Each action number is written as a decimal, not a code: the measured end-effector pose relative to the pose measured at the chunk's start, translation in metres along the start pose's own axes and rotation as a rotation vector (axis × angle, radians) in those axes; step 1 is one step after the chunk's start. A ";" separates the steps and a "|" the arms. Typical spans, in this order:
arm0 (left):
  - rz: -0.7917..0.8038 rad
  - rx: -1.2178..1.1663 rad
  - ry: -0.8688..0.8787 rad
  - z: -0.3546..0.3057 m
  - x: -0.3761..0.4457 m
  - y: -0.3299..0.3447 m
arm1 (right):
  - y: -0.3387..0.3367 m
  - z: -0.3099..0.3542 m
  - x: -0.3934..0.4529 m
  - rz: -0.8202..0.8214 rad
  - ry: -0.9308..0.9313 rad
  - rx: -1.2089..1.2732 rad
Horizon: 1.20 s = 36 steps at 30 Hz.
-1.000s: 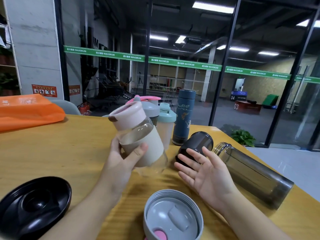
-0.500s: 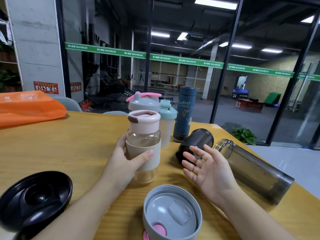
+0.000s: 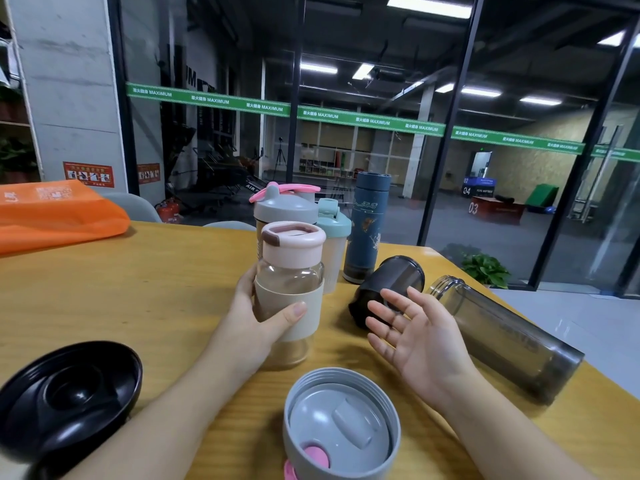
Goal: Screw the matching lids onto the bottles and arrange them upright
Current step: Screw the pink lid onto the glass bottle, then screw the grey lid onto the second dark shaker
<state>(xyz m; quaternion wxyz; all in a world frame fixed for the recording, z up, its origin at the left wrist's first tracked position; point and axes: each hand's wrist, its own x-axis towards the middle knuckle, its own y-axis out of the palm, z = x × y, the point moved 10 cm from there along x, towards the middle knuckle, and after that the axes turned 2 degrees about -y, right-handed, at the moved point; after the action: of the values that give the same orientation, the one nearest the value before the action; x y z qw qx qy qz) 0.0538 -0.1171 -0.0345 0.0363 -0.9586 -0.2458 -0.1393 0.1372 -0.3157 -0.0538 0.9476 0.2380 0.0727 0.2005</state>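
Okay, my left hand (image 3: 252, 320) wraps the pink-lidded bottle (image 3: 291, 289), upright on the table (image 3: 138, 289) just before the capped ones. I'd seat its base flat before letting go. My right hand (image 3: 415, 337) hovers spread, holding nothing, near the black bottle (image 3: 388, 282) lying down.

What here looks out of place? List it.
Two bottles lie on their sides with no lids: the smoky grey bottle and the black bottle. Their likely lids, the black lid and the grey lid, lie upside down.
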 end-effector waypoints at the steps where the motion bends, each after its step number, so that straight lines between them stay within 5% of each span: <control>1: -0.006 0.012 -0.007 0.002 0.000 0.000 | -0.001 0.001 0.000 -0.006 -0.009 -0.008; 16: -0.199 0.456 -0.226 -0.014 -0.022 -0.030 | -0.020 0.042 -0.013 -0.189 -0.299 -0.204; 31: 0.516 0.416 -0.459 0.001 -0.065 0.036 | -0.025 0.089 -0.058 -0.354 -0.780 -0.994; 36: 0.650 0.432 -0.470 0.009 -0.075 0.049 | -0.035 0.104 -0.060 -0.575 -0.897 -1.426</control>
<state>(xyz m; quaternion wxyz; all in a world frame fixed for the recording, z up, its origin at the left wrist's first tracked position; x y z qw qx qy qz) 0.0170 -0.1935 -0.0648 0.2202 -0.9621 0.0429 0.1552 0.1190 -0.4125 0.0234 0.8233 -0.3800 -0.3903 -0.1595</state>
